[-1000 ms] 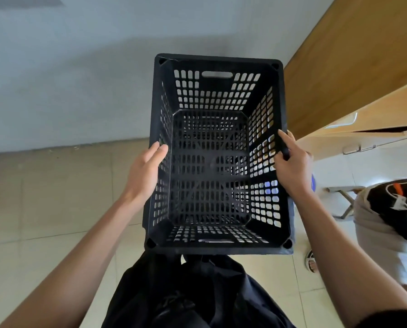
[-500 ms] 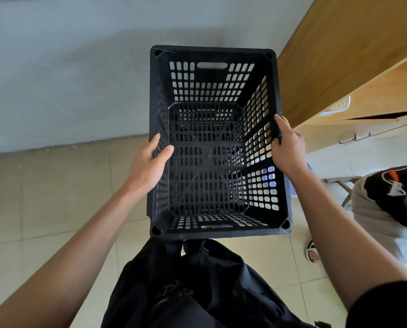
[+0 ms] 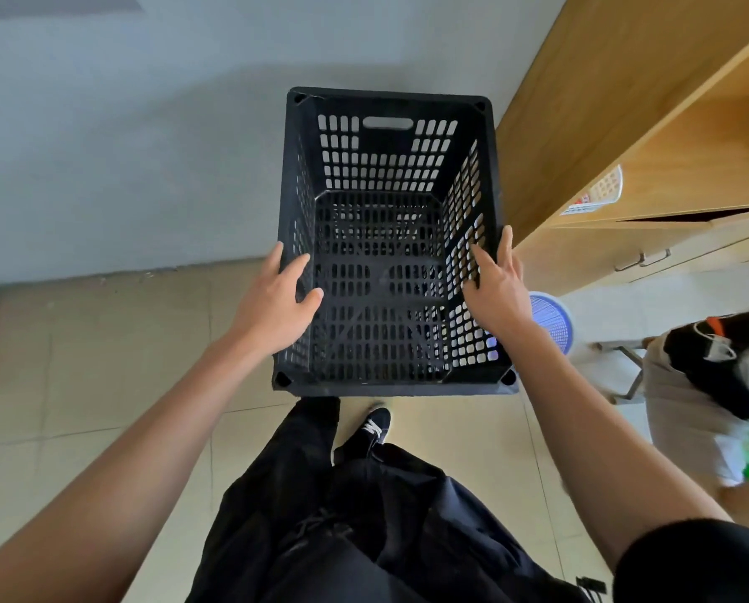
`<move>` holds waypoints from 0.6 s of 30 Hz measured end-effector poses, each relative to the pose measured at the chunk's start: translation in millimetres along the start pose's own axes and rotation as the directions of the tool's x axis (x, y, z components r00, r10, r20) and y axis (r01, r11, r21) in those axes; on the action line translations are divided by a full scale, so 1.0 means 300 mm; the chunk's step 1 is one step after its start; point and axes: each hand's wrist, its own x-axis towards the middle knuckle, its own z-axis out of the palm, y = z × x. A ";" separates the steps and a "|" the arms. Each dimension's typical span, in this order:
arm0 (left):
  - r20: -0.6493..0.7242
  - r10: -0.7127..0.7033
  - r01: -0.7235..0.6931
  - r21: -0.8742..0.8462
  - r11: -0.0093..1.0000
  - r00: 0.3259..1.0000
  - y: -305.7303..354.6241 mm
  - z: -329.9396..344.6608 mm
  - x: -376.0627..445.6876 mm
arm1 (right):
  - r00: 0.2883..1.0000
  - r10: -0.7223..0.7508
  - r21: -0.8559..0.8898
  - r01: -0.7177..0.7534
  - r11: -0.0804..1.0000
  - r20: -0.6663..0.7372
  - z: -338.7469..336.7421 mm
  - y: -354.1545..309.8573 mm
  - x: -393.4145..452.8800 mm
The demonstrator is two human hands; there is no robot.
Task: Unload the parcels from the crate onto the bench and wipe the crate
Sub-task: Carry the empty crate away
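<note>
Crate position: the black perforated plastic crate (image 3: 386, 237) is seen from above, open side up, in front of the person's legs over the beige tiled floor (image 3: 103, 363), near the grey wall (image 3: 124, 145) and just left of the light wooden cabinet (image 3: 625, 124). Whether it rests on the floor or is held clear cannot be told. No parcels are visible inside; the slotted base shows bare. No bench or wiping cloth can be identified in view.

Left hand (image 3: 277, 306): laid over the left long rim, thumb spread inside the wall, the fingers extended along the outside. Fingers are apart and fairly straight, not clamped.

Right hand (image 3: 497, 289): placed on the right long rim, thumb reaching inside against the perforated wall, the fingers straight along the outside. Again an open, loose contact rather than a firm grip.

Handling judgement: empty, the crate is expected to be light. The moulded walls look stiff, with some flex likely in the long sides because of the many slots. The plastic appears smooth, so flat palms could slip. Firmer holds are offered by the oblong handle cut-out (image 3: 388, 123) in the far end wall and, presumably, a matching one in the near wall, not visible here. Wiping would be snagged by slot edges; corners and ribs are likely dirt traps.

Nearby: a blue mesh basket (image 3: 551, 319) beside the crate's right wall.
</note>
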 end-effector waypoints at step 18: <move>0.032 0.093 -0.092 -0.036 0.995 0.995 -0.133 0.101 -0.279 | 0.999 0.016 -0.104 -0.012 0.994 0.036 0.067 0.003 -0.425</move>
